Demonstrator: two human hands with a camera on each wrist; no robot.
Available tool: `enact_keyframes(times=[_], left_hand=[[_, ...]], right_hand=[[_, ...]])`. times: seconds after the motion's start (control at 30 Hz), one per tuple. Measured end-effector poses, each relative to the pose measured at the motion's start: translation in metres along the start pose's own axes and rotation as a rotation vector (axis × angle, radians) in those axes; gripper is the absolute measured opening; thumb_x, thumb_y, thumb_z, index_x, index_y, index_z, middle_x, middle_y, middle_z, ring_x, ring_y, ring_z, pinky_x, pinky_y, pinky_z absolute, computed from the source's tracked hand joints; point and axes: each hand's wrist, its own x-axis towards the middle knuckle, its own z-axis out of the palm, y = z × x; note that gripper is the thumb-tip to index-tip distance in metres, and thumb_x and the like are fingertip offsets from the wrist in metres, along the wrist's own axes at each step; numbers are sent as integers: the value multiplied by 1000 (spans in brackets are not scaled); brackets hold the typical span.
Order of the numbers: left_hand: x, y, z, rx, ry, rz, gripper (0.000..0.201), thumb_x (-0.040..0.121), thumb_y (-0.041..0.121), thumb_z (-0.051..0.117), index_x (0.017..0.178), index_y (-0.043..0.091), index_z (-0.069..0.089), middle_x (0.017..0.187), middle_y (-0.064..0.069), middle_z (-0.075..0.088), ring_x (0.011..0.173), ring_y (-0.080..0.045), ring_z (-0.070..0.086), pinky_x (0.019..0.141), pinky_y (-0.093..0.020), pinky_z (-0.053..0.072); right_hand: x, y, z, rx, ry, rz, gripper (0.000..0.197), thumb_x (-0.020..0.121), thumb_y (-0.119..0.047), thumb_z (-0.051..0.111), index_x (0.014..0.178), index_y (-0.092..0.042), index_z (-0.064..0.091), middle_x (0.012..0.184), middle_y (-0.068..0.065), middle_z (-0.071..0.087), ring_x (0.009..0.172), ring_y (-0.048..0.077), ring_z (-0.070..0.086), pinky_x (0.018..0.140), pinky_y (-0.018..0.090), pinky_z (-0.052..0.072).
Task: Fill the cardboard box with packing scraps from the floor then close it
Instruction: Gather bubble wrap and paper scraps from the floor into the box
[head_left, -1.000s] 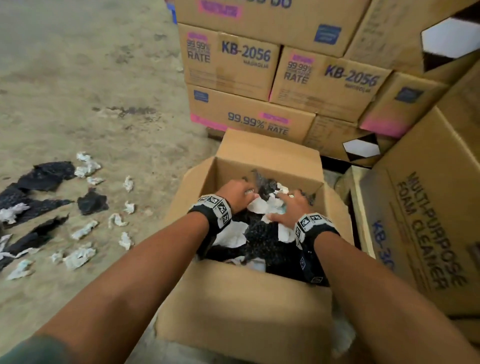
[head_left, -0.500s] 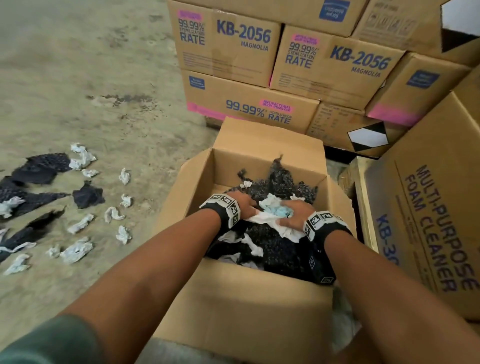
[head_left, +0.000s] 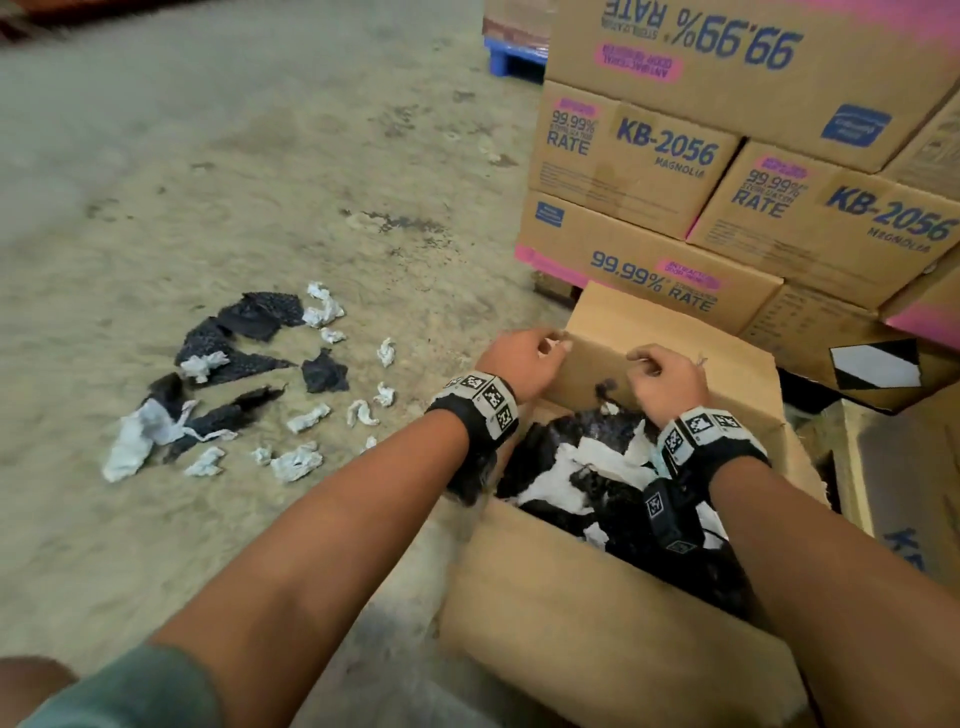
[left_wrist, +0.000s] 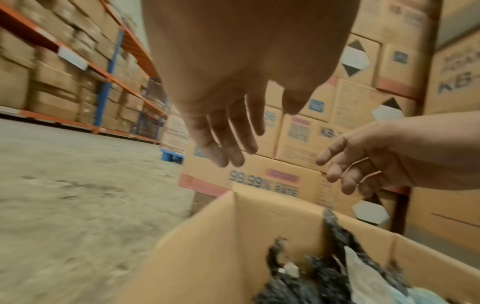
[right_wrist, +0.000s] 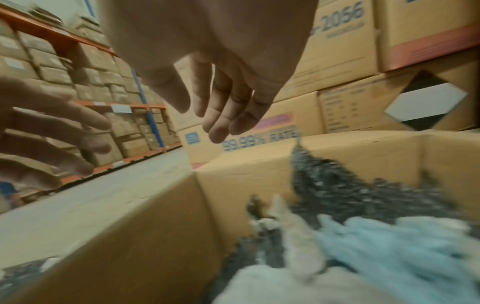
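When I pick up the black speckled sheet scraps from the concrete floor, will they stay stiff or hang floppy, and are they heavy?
Probably floppy: the black speckled sheet scraps lie torn and crumpled flat on the concrete floor. Likely light for their size, since they look thin. Those already in the open cardboard box stick up against its back wall, so they may spring back when pressed.

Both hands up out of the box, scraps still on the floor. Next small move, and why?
Probably swing the left hand down-left to the floor scraps and gather a handful. Both hands hang empty, the right hand too, over the open cardboard box, and many black and white pieces still lie outside it, so closing seems premature.
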Motion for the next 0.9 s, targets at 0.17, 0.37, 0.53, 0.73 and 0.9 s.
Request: enact_keyframes(times=[0.17, 0.37, 0.53, 0.73, 0.9], left_hand=[[-49, -84, -89, -168, 268, -68, 35, 93, 40, 49, 109, 13, 65, 101, -7, 70, 90, -22, 63, 79, -28, 46], [-111, -207, -193, -187, 308, -221, 27, 91, 37, 57, 100, 14, 67, 89, -5, 70, 82, -21, 65, 77, -32, 53], [-146, -289, -259, -132, 337, -301, 29, 89, 43, 55, 101, 20, 66, 96, -2, 70, 90, -19, 64, 82, -36, 52], [-158, -357, -264, -52, 250, -449, 46, 82, 56, 53, 110, 22, 63, 96, -3, 68, 89, -23, 63, 80, -35, 50], [-139, -371, -255, -32, 204, -506, 52, 82, 55, 56, 122, 21, 56, 112, -7, 64, 96, -18, 57, 83, -30, 43]], right_hand=[[-12, -96, 68, 135, -72, -82, 21, 78, -20, 57, 91, -27, 72, 86, 1, 73, 90, 26, 66, 89, 34, 52], [-34, -213, 164, 177, -221, -173, 21, 78, -22, 59, 93, -23, 73, 93, 0, 73, 88, 22, 68, 84, 30, 53], [-58, -287, 223, 184, -321, -152, 19, 79, -21, 60, 93, -24, 73, 95, -2, 70, 88, 17, 62, 77, 20, 44], [-70, -307, 280, 206, -414, -102, 19, 80, -19, 60, 95, -22, 72, 86, -1, 68, 81, 19, 63, 72, 22, 46], [-49, -308, 304, 211, -489, -100, 17, 79, -20, 63, 95, -20, 71, 86, 0, 67, 81, 18, 61, 73, 22, 46]])
